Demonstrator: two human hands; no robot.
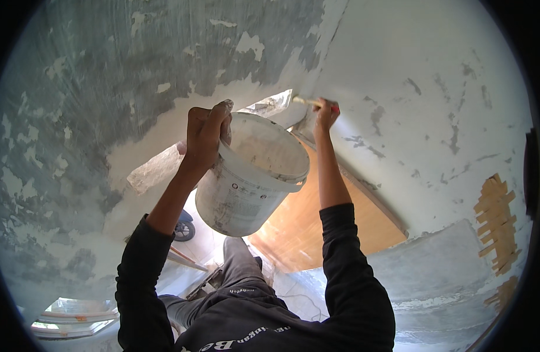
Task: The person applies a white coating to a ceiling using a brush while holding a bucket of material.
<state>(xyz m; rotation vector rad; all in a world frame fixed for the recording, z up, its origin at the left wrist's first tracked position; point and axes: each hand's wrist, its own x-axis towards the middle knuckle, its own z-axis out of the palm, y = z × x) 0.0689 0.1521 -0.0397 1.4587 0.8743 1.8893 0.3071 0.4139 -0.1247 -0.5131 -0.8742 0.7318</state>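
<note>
My left hand [206,134] is closed over the rim of a white plastic bucket [240,202], holding it up in front of me. The bucket tilts, its mouth facing up and to the right, and pale smears coat its inside wall. Farther right, my raised right hand [325,115] grips a paintbrush [308,102] by its handle. Pale bristles point left, close to the corner where two walls meet above a bright opening [269,104]. Whether the bristles touch the wall I cannot tell.
The left wall [135,64] is patchy grey and white; the right wall [411,76] is whitish with grey marks. Below the bucket and brush stands an orange-brown wooden panel [323,217]. A vehicle wheel [184,230] shows low down, left of my legs. Bare tan strips [496,223] show at far right.
</note>
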